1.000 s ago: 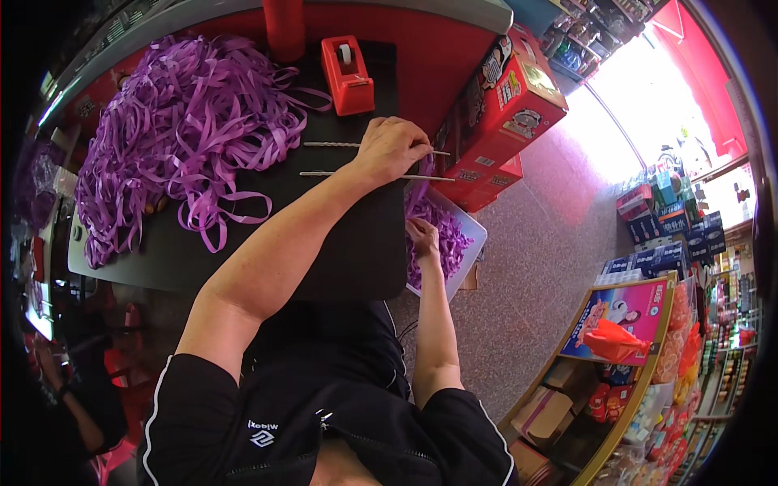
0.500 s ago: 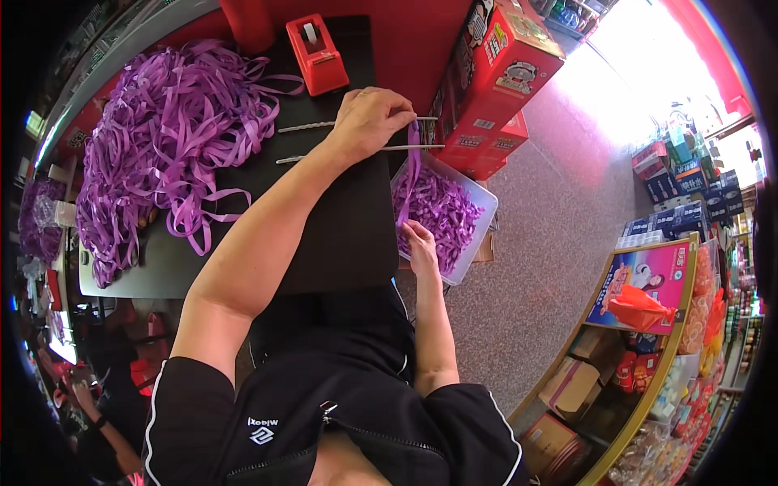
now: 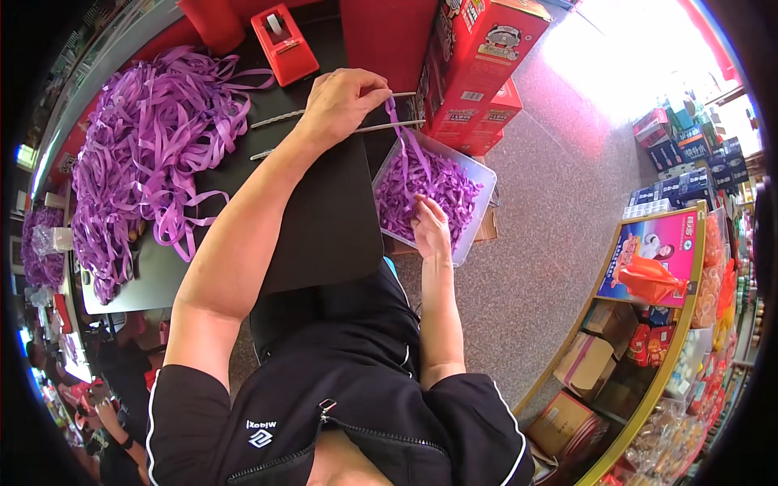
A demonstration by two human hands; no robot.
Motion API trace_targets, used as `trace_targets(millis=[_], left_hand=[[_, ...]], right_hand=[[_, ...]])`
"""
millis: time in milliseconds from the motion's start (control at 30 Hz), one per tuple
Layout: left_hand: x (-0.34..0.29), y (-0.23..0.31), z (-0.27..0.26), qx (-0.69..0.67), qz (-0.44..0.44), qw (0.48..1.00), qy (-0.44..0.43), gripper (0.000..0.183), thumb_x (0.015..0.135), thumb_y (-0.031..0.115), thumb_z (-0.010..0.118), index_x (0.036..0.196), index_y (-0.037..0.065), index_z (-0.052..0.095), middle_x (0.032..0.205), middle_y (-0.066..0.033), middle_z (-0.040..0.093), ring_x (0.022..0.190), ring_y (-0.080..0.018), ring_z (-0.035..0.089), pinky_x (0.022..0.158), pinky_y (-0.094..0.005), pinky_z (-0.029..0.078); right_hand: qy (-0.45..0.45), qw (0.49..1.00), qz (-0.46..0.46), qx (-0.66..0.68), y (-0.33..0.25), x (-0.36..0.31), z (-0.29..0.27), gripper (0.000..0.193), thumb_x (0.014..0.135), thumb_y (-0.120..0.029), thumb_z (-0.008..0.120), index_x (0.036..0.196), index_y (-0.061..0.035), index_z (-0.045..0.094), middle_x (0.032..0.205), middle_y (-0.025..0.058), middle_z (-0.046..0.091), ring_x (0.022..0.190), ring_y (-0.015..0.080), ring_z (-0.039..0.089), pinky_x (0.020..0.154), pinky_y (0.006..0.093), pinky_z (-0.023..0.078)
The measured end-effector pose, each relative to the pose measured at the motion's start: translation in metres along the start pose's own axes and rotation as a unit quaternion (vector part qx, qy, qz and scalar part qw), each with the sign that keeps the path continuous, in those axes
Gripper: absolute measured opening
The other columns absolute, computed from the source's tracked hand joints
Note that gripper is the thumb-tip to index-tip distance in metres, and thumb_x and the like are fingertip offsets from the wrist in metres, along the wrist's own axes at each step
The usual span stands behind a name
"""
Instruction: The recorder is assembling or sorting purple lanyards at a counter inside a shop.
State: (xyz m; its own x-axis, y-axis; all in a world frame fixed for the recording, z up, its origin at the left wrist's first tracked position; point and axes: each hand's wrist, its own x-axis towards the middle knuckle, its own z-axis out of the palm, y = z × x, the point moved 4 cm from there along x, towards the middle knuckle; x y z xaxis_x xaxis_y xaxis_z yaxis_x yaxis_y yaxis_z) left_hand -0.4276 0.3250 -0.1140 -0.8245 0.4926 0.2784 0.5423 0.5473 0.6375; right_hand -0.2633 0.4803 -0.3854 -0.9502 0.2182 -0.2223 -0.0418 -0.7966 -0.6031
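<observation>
My left hand [image 3: 348, 97] is over the black tabletop, thumb and fingertips pinched on a purple ribbon [image 3: 391, 106]. Two thin metal rods [image 3: 381, 127] run beneath that hand and jut past the table's right edge. From the pinch, the ribbon drops toward a translucent plastic bin [image 3: 484, 180], which holds a heap of purple ribbon [image 3: 450, 194]. My right hand [image 3: 432, 228] reaches over the bin's near side, its fingers curled at the ribbon strands; the fingertips are partly lost among the purple. A large tangled pile of purple ribbon [image 3: 154, 154] covers the table's left part.
A red tape dispenser [image 3: 285, 49] sits at the table's back. Stacked red cartons [image 3: 478, 73] stand behind the bin. At the right is a display counter [image 3: 604, 324] with packaged goods; blue boxes [image 3: 681, 190] are stacked beyond it. Another person's arm [image 3: 113, 421] shows at lower left.
My right hand has shifted from the bin's left edge to over its heap, and the hanging ribbon is slacker. My left hand keeps its pinch by the rods. The whole view has shifted slightly.
</observation>
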Motion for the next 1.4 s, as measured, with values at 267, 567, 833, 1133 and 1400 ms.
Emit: trace_targets(millis=[267,567,833,1133,1400], left_hand=[[0.001,0.001,0.002,0.008,-0.001,1.0,-0.005,0.026,0.088,0.025,0.062,0.098,0.002,0.068,0.108,-0.0089,0.068,0.096,-0.0228,0.065,0.084,-0.0324,0.047],[-0.001,-0.002,0.0,0.013,0.001,1.0,-0.002,0.025,0.088,0.024,0.061,0.097,0.001,0.067,0.107,-0.0085,0.069,0.094,-0.021,0.065,0.082,-0.0314,0.048],[0.001,-0.005,0.004,0.022,0.037,0.999,0.011,0.028,0.088,0.026,0.062,0.099,0.0,0.066,0.109,-0.0107,0.068,0.094,-0.0203,0.064,0.082,-0.0306,0.047],[-0.001,0.0,0.003,-0.008,0.015,1.0,0.005,0.027,0.089,0.024,0.063,0.099,-0.001,0.066,0.11,-0.0106,0.067,0.097,-0.02,0.063,0.085,-0.0309,0.046],[-0.007,-0.007,0.001,-0.015,-0.016,1.0,0.005,0.026,0.089,0.023,0.063,0.099,-0.001,0.066,0.112,-0.0105,0.066,0.099,-0.0191,0.062,0.088,-0.0304,0.044]], right_hand=[[0.157,0.967,-0.089,-0.18,-0.034,0.076,-0.002,0.019,0.083,-0.007,0.068,0.101,0.001,0.068,0.089,0.0063,0.069,0.076,0.0116,0.063,0.069,0.0197,0.047],[0.256,0.861,-0.291,-0.33,-0.054,0.117,-0.012,0.015,0.085,-0.009,0.065,0.096,0.0008,0.067,0.087,0.0078,0.069,0.078,0.0135,0.062,0.074,0.0271,0.048],[0.111,0.87,-0.123,-0.464,0.002,0.113,-0.019,0.011,0.081,-0.006,0.069,0.091,-0.0011,0.068,0.077,0.0015,0.065,0.065,0.0084,0.056,0.061,0.0212,0.043],[0.132,0.981,0.099,-0.098,0.086,0.107,0.002,0.014,0.092,-0.01,0.054,0.101,-0.0059,0.064,0.074,-0.0019,0.061,0.053,0.0098,0.052,0.049,0.024,0.042],[0.143,0.974,0.113,-0.134,0.084,0.088,0.001,0.013,0.092,-0.016,0.058,0.096,-0.0055,0.065,0.063,0.0002,0.053,0.045,0.0102,0.043,0.039,0.0238,0.032]])
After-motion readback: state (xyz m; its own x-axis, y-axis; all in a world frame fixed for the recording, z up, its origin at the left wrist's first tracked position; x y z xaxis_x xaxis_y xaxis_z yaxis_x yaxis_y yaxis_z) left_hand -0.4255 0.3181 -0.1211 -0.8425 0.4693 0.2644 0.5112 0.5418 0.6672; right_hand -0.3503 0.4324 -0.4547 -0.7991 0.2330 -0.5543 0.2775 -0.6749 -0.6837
